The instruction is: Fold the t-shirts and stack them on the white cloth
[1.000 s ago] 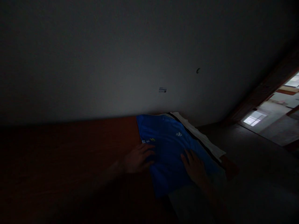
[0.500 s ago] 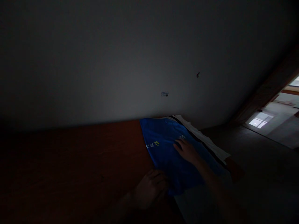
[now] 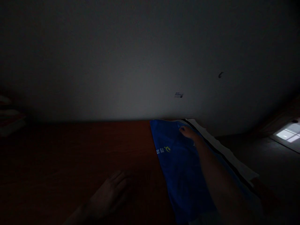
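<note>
A blue cloth (image 3: 171,168) with white lettering and a yellow-green mark lies spread over the right part of the brown wooden surface (image 3: 82,156). Along its right side run a black stripe and a white band (image 3: 225,147). My right hand (image 3: 187,132) is at the far part of the cloth, its fingers curled and closed at a small pale crease in the fabric. The forearm covers part of the cloth. To the left of the cloth, my left hand (image 3: 111,192) is over the wood, fingers loosely stretched and apart, holding nothing. The light is very dim.
Behind the surface rises a grey wall (image 3: 117,62) with a small printed label (image 3: 178,95) and a dark knob-like fitting (image 3: 220,75). A dim stack of items (image 3: 11,120) stands at the far left. Bright panes (image 3: 289,132) show at the right.
My left hand has left the cloth's near edge and moved left over the wood. My right hand has reached farther across the cloth, and its fingers have curled in. The view has turned left.
</note>
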Demonstrator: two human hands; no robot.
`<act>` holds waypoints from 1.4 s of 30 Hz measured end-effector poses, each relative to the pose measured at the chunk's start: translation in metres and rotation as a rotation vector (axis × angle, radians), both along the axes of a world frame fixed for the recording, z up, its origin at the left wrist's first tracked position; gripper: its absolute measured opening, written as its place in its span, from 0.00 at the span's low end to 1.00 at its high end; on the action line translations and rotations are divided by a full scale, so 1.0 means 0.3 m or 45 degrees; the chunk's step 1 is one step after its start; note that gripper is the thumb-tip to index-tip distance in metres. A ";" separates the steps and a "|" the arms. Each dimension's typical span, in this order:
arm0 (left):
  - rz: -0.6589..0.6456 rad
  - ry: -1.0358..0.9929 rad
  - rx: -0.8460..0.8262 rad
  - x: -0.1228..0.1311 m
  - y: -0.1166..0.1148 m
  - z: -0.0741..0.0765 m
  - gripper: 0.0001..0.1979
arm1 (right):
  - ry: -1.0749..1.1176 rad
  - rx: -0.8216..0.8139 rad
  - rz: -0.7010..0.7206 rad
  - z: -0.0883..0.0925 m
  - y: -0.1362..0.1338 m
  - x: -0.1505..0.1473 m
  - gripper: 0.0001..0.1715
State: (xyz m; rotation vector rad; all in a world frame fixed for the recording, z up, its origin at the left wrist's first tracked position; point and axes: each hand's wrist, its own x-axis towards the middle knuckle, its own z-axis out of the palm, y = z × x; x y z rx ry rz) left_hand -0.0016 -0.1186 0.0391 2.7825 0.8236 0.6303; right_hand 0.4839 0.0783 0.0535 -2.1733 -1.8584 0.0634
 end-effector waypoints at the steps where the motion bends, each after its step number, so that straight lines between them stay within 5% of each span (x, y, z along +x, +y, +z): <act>1: 0.073 0.005 0.000 -0.046 0.013 -0.007 0.15 | -0.014 0.054 -0.031 0.009 0.013 0.000 0.24; 5: 0.362 0.007 0.009 -0.212 0.054 -0.063 0.16 | -0.040 0.240 -0.115 0.037 -0.021 -0.027 0.37; 9: 0.566 0.024 0.067 -0.333 0.070 -0.119 0.19 | -0.035 0.258 0.086 0.031 -0.164 -0.150 0.24; 16: 0.800 0.125 0.134 -0.433 0.074 -0.173 0.22 | 0.106 0.322 0.545 -0.043 -0.455 -0.654 0.16; 19: 0.844 0.105 0.152 -0.455 0.063 -0.174 0.22 | 0.269 0.401 0.547 -0.123 -0.531 -0.883 0.20; 22: 0.866 0.072 0.175 -0.460 0.042 -0.166 0.22 | 0.308 0.410 0.475 -0.210 -0.568 -1.013 0.27; 26: 0.918 0.036 0.140 -0.453 0.024 -0.166 0.21 | 0.240 0.332 0.520 -0.270 -0.580 -1.026 0.30; 42: 0.969 0.037 0.009 -0.454 0.001 -0.192 0.21 | 0.156 0.339 0.577 -0.303 -0.591 -0.984 0.25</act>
